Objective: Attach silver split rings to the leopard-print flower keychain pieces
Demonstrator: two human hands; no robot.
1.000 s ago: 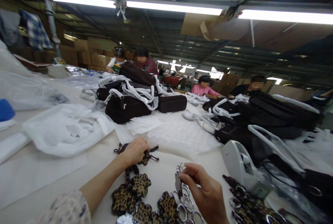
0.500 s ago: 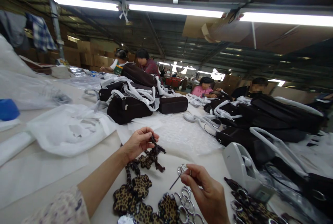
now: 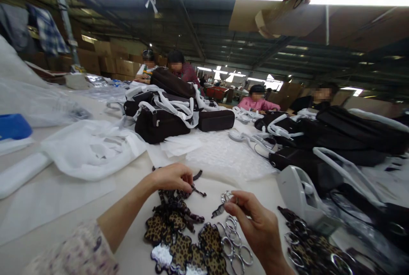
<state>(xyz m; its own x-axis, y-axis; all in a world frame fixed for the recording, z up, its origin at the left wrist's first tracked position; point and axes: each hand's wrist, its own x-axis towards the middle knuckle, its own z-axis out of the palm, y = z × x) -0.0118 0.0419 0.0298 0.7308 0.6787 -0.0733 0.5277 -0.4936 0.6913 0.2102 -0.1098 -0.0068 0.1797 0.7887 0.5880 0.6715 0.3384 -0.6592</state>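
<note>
My left hand (image 3: 175, 178) is closed, its fingertips pinching a dark leopard-print strap (image 3: 199, 191) above the pile on the table. Below it lie tangled leopard-print straps and flower-shaped leopard-print charms (image 3: 182, 247), a few showing shiny silvery patches. In my right hand (image 3: 255, 219), thumb and fingers are closed on several silver metal rings (image 3: 225, 197). A small dark piece with a shiny part (image 3: 218, 211) hangs by those rings; how it is attached I cannot tell. Loose silver rings (image 3: 237, 262) lie on the table under my right hand, beside the charms.
Dark bags with white-wrapped straps (image 3: 162, 125) are heaped ahead, and more black bags (image 3: 351, 138) at right. A white device (image 3: 297, 194) stands beside another pile of ringed charms (image 3: 306, 245). White plastic wrapping (image 3: 86, 151) lies left. Several people work beyond.
My left hand has turned palm-down and lowered onto the straps, which it held raised before. My right hand stays nearly in place, while the dark piece by its rings looks different. The view has tilted down.
</note>
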